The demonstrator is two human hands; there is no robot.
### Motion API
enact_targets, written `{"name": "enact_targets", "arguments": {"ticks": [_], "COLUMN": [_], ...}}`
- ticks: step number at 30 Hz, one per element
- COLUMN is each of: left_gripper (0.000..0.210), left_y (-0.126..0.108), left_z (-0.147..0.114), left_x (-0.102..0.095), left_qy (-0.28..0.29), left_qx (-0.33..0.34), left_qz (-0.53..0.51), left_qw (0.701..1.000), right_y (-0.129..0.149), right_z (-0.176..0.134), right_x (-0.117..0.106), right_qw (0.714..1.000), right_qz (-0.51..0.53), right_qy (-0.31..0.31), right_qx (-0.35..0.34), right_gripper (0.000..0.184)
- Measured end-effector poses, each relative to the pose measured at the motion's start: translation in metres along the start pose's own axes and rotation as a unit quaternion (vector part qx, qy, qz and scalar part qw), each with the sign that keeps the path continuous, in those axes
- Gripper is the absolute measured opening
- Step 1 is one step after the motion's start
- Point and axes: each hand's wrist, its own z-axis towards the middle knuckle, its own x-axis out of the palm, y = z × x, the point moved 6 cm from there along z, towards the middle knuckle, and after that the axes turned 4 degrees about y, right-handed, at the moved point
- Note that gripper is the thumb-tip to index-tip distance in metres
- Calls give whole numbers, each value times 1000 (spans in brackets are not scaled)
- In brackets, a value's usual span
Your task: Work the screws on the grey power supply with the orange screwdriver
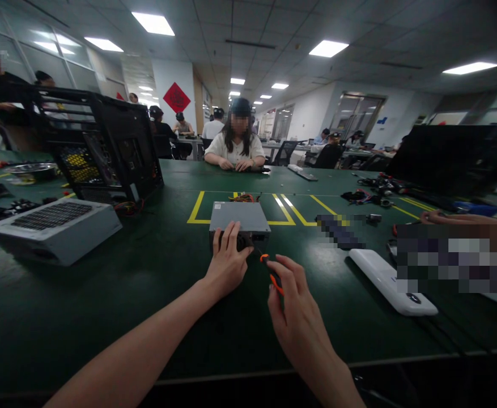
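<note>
A grey computer power supply [242, 215] sits on the green table in front of me, its socket side facing me. My left hand [228, 255] grips its near edge, with fingers over the top and the thumb against the front face. Between the fingers of my right hand [293, 294] is a screwdriver [275, 276] with a black and orange handle. It points at the front face near my left thumb. The tip is too dark and small to make out. Part of the front face is hidden by my left hand.
A second power supply [52, 226] lies at the left, before an open black computer case [103, 144]. On the right are a white power bank-like device [388, 280], a blurred dark slab [339, 231], cables [371, 190] and another person's arm [464, 218]. A person [237, 141] sits opposite.
</note>
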Motion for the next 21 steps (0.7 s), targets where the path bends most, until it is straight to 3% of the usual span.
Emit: {"name": "enact_targets", "arguments": {"ticks": [6, 11, 17, 21], "left_gripper": [34, 34, 36, 33], "left_y": [-3, -4, -3, -4], "left_z": [-2, -4, -4, -4], "left_x": [4, 10, 11, 11], "left_qy": [4, 15, 31, 39], "left_qx": [3, 22, 32, 31], "left_qz": [6, 13, 23, 30], "left_qw": [1000, 1000, 999, 998], "right_y": [-7, 4, 0, 8], "right_z": [-1, 0, 1, 0], "right_x": [0, 1, 2, 4], "right_qw": [999, 1000, 998, 1000], "right_qz": [-23, -8, -42, -21], "right_qy": [4, -6, -2, -13], "right_qx": [46, -9, 45, 3], "right_gripper": [25, 25, 24, 26]}}
